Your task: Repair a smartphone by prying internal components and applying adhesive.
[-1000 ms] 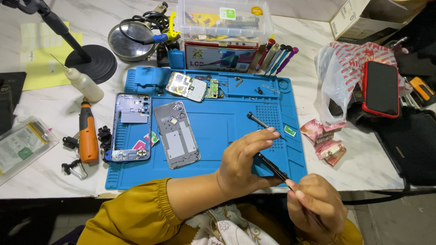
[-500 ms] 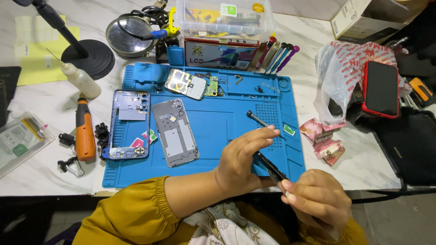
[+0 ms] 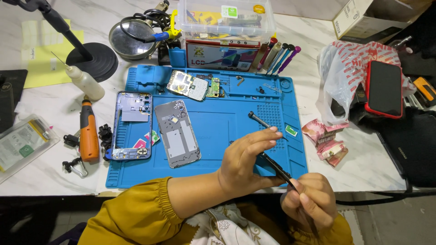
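My left hand (image 3: 245, 161) reaches over the front right of the blue work mat (image 3: 218, 122), its fingertips pinched on a thin black screwdriver-like tool (image 3: 256, 119). The tool runs diagonally from the mat down to my right hand (image 3: 309, 202), which is closed around its near end below the table edge. Left of my hands, a grey phone back plate (image 3: 177, 134) and a blue phone frame (image 3: 131, 126) lie on the mat. A bare circuit board (image 3: 188, 85) rests at the mat's far side.
An orange electric screwdriver (image 3: 88, 131) and a small white bottle (image 3: 86, 84) lie left of the mat. Behind it stand a clear parts box (image 3: 227, 16) and several coloured tools (image 3: 277, 56). A red-cased phone (image 3: 385, 88), plastic bag and banknotes (image 3: 324, 138) sit right.
Both hands stay on the black tool. My right hand has edged slightly closer to the left hand; the view shifted a little.
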